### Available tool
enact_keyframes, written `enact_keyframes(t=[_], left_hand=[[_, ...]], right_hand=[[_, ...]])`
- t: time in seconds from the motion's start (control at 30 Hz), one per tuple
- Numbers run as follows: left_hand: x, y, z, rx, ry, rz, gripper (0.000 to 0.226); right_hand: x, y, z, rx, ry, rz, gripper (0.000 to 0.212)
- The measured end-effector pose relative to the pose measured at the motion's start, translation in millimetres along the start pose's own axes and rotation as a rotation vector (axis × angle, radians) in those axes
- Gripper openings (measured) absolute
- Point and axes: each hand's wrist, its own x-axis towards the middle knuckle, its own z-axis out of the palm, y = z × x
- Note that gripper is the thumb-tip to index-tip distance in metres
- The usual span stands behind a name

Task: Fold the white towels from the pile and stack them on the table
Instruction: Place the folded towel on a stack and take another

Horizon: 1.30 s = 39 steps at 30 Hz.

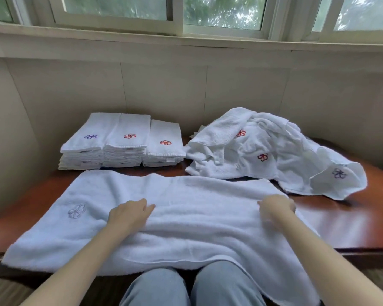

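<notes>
The left hand (128, 215) lies on the big white towel (197, 219), a bit left of the middle of the picture. Its fingers are loose and only a little bent. They rest on the cloth and hold nothing. The right hand (276, 206) is at the right end of the same towel. Its fingers are bent down onto the cloth near the edge. I cannot tell if they pinch the towel or just press on it.

The big towel is spread out flat across the front of the brown table (352, 219). Its near edge hangs off the table over the person's knees in blue jeans (186, 288). A pale grey flower (76, 211) is sewn on the left part of the towel.

Behind the towel, left of the middle, three stacks of folded towels (124, 149) stand side by side, touching. The left stack has a purple flower on top. The middle one and the right one each have a red flower. The right stack is lower than the other two.

To the right of the stacks is the messy pile of white towels (263, 151). It is not folded. Red flowers and one purple flower show on it. Its near edge touches the far edge of the flat towel.

Along the top of the picture is a window (208, 9) with green leaves outside.
</notes>
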Motion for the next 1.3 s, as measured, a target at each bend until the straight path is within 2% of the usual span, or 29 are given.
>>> enact_keyframes(t=[0.13,0.2,0.33,0.47,0.53,0.63,0.7,0.77,0.87,0.97,1.03,1.1,1.17,1.23,1.3], left_hand=[[9,-19,10,0.022,0.162,-0.017,0.022],[20,-30,9,-0.067,0.176,-0.090,0.026],[53,-52,-9,-0.177,0.159,-0.259,0.040],[87,-82,-23,-0.029,0.024,-0.371,0.053],[97,-101,-25,-0.014,0.000,-0.429,0.058],[108,-128,-28,-0.058,-0.007,-0.446,0.060],[115,-141,-31,-0.077,-0.032,-0.402,0.051],[121,-147,-34,-0.153,-0.046,-0.399,0.029],[124,-147,-37,-0.330,-0.052,-0.422,0.004],[118,-148,-32,-0.341,0.010,-0.395,0.006],[111,-151,-26,-0.310,0.124,-0.385,0.004],[105,-154,-24,-0.360,0.273,-0.396,0.007],[105,-154,-33,-0.383,0.442,-0.377,0.011],[106,-149,-48,-0.413,0.602,-0.301,0.017],[107,-140,-62,-0.485,0.665,-0.266,0.017]], right_hand=[[5,-30,32,0.230,0.269,-0.173,0.020],[6,-48,44,0.227,0.354,-0.250,0.011],[26,-73,41,0.279,0.416,-0.295,0.015],[55,-102,26,0.403,0.387,-0.417,0.027],[70,-111,19,0.430,0.352,-0.389,0.030],[93,-114,5,0.330,0.250,-0.323,0.021],[104,-112,-7,0.238,0.132,-0.351,0.021],[112,-112,-19,0.159,0.027,-0.382,0.023],[114,-116,-23,0.070,0.012,-0.405,0.018],[108,-120,-15,0.053,-0.037,-0.494,0.028],[101,-116,-18,0.047,-0.087,-0.523,0.028],[100,-107,-27,0.077,-0.089,-0.477,0.023],[100,-98,-42,0.139,0.064,-0.399,0.015],[98,-92,-60,0.281,0.336,-0.299,0.006],[94,-90,-74,0.465,0.556,-0.214,0.014]])
